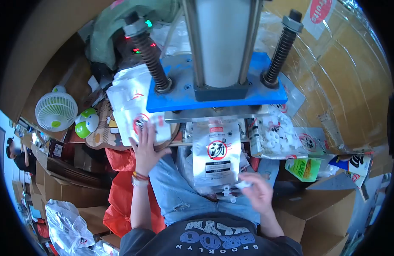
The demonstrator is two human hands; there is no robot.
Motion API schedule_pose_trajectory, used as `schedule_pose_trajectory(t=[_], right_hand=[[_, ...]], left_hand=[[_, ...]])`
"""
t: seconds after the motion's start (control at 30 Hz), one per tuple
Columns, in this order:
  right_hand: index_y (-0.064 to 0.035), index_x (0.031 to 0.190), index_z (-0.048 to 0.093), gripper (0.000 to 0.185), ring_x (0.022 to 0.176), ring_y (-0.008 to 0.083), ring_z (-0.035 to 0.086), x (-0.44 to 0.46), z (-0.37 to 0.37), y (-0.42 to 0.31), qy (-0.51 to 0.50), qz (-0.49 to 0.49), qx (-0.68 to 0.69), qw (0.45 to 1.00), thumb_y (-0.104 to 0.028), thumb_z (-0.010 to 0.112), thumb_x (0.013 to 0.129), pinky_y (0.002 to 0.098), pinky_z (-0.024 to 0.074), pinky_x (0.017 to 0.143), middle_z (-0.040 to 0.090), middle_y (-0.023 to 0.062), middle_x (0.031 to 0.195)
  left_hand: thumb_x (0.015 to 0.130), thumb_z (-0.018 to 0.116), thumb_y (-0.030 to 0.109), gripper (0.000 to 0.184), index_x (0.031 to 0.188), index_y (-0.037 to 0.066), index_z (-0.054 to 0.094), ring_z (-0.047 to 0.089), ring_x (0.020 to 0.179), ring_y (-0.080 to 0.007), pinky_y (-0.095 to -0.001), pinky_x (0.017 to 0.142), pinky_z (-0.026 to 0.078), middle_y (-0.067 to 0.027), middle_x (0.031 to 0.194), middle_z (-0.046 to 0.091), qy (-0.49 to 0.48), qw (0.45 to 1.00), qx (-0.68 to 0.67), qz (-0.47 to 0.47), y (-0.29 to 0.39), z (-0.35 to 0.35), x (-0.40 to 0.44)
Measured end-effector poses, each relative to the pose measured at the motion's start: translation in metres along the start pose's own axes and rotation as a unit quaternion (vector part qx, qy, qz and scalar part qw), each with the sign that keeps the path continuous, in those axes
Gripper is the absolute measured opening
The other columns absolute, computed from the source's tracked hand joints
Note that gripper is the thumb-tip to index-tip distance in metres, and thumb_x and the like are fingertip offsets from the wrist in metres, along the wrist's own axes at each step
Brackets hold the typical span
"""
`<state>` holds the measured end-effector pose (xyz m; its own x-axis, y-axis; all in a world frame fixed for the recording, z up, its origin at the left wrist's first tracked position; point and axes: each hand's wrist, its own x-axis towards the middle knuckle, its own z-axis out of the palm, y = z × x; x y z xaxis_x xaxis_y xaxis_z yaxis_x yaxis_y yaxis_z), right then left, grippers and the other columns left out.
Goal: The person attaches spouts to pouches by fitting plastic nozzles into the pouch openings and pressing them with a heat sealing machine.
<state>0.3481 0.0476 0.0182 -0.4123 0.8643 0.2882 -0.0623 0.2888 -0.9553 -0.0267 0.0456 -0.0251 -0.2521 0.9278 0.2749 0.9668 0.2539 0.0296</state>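
My left hand point(146, 149) lies open, fingers spread, on the near edge of a stack of silver pouches point(124, 91) printed with a red circle. A single silver pouch point(216, 168) with a black character in a red ring hangs from under the press point(216, 100) down over my lap. Right of its lower end, my right hand point(260, 194) is closed with a small white plastic spout point(244, 184) at its fingertips. A few similar white spouts point(227, 190) show just below the pouch. The pouch's upper end is hidden beneath the press plate.
A tray point(280, 152) heaped with white spouts stands right of the press. Further right are a green AXE package point(303, 169) and an open cardboard box point(318, 213). Left are a small fan point(56, 112), red bags point(124, 200) and cardboard boxes. Another person point(20, 153) is far left.
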Motion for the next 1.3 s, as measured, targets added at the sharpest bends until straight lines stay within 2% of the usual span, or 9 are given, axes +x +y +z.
schedule_pose_trajectory(t=[0.13, 0.27, 0.37, 0.57, 0.7, 0.77, 1.03, 1.17, 1.3], right_hand=[[0.0042, 0.110, 0.062, 0.030, 0.096, 0.0211, 0.062, 0.011, 0.019, -0.005, 0.006, 0.003, 0.045, 0.999, 0.006, 0.069, 0.081, 0.0320, 0.0522, 0.087, 0.060, 0.0150, 0.111], [-0.0005, 0.097, 0.063, 0.026, 0.087, 0.0280, 0.062, 0.033, 0.015, -0.058, 0.116, -0.274, -0.174, 0.939, 0.000, 0.077, 0.074, 0.0359, 0.0521, 0.074, 0.065, 0.0130, 0.096], [-0.0029, 0.094, 0.066, 0.025, 0.085, 0.0272, 0.062, 0.044, 0.029, -0.064, 0.058, -0.279, -0.297, 0.911, -0.008, 0.079, 0.074, 0.0357, 0.0526, 0.073, 0.068, 0.0100, 0.099], [-0.0056, 0.093, 0.074, 0.028, 0.088, 0.0214, 0.063, 0.045, 0.017, -0.078, -0.089, -0.344, -0.178, 0.918, -0.007, 0.082, 0.066, 0.0318, 0.0547, 0.074, 0.071, 0.0070, 0.103], [-0.0081, 0.089, 0.074, 0.025, 0.087, 0.0223, 0.064, 0.036, 0.012, -0.075, 0.053, -0.269, -0.194, 0.942, -0.003, 0.083, 0.066, 0.0334, 0.0552, 0.071, 0.070, 0.0079, 0.099], [-0.0095, 0.084, 0.075, 0.021, 0.087, 0.0230, 0.063, 0.026, 0.010, -0.072, 0.168, -0.266, -0.231, 0.921, -0.003, 0.081, 0.065, 0.0352, 0.0547, 0.071, 0.069, 0.0063, 0.096], [-0.0020, 0.097, 0.072, 0.028, 0.087, 0.0242, 0.065, 0.038, 0.004, -0.077, -0.072, -0.296, -0.155, 0.940, -0.008, 0.081, 0.071, 0.0337, 0.0553, 0.073, 0.069, 0.0080, 0.104], [0.0000, 0.124, 0.058, 0.064, 0.107, 0.0306, 0.059, 0.059, 0.001, -0.052, -0.031, -0.124, -0.253, 0.959, -0.016, 0.085, 0.068, 0.0398, 0.0457, 0.094, 0.064, 0.0132, 0.116], [0.0030, 0.133, 0.048, 0.062, 0.120, 0.0302, 0.052, 0.056, -0.025, -0.052, 0.130, -0.087, -0.248, 0.956, -0.013, 0.075, 0.080, 0.0388, 0.0369, 0.106, 0.057, 0.0170, 0.126]], left_hand=[[0.082, 0.074, 0.010, 0.017, 0.098, 0.004, 0.075, 0.070, 0.068, -0.0225, -0.0267, 0.063, 0.053, -0.0117, 0.076, 0.071, 0.128, 0.963, -0.235, -0.043, -0.006, -0.012, -0.033], [0.072, 0.063, -0.007, 0.034, 0.101, 0.007, 0.074, 0.070, 0.074, -0.0237, -0.0293, 0.063, 0.052, -0.0140, 0.084, 0.071, 0.085, 0.937, -0.316, -0.118, 0.030, -0.063, -0.061], [0.063, 0.065, -0.008, 0.043, 0.103, 0.007, 0.073, 0.072, 0.088, -0.0242, -0.0312, 0.073, 0.058, -0.0102, 0.095, 0.073, 0.180, 0.943, -0.269, 0.081, 0.068, -0.089, -0.069], [0.071, 0.069, 0.003, 0.032, 0.103, 0.003, 0.072, 0.071, 0.094, -0.0222, -0.0310, 0.078, 0.059, -0.0070, 0.106, 0.072, 0.015, 0.870, -0.419, 0.259, 0.087, -0.132, -0.071], [0.071, 0.070, 0.000, 0.024, 0.094, 0.004, 0.074, 0.073, 0.088, -0.0229, -0.0281, 0.073, 0.058, -0.0116, 0.096, 0.074, -0.069, 0.881, -0.452, 0.121, 0.096, -0.110, -0.065], [0.068, 0.068, -0.004, 0.026, 0.093, 0.002, 0.074, 0.073, 0.089, -0.0247, -0.0281, 0.075, 0.057, -0.0129, 0.095, 0.074, 0.055, 0.894, -0.431, 0.106, 0.098, -0.098, -0.063], [0.069, 0.068, -0.001, 0.033, 0.101, 0.003, 0.073, 0.072, 0.092, -0.0255, -0.0325, 0.078, 0.059, -0.0116, 0.106, 0.072, -0.073, 0.835, -0.492, 0.235, 0.109, -0.120, -0.055], [0.091, 0.068, 0.015, 0.019, 0.099, -0.002, 0.073, 0.069, 0.073, -0.0138, -0.0238, 0.067, 0.052, -0.0079, 0.090, 0.074, -0.220, 0.795, -0.563, 0.063, 0.122, -0.053, -0.055], [0.093, 0.066, 0.011, 0.021, 0.106, -0.005, 0.070, 0.069, 0.078, -0.0132, -0.0236, 0.069, 0.054, -0.0083, 0.094, 0.073, -0.232, 0.594, -0.742, -0.207, 0.137, -0.028, -0.027]])
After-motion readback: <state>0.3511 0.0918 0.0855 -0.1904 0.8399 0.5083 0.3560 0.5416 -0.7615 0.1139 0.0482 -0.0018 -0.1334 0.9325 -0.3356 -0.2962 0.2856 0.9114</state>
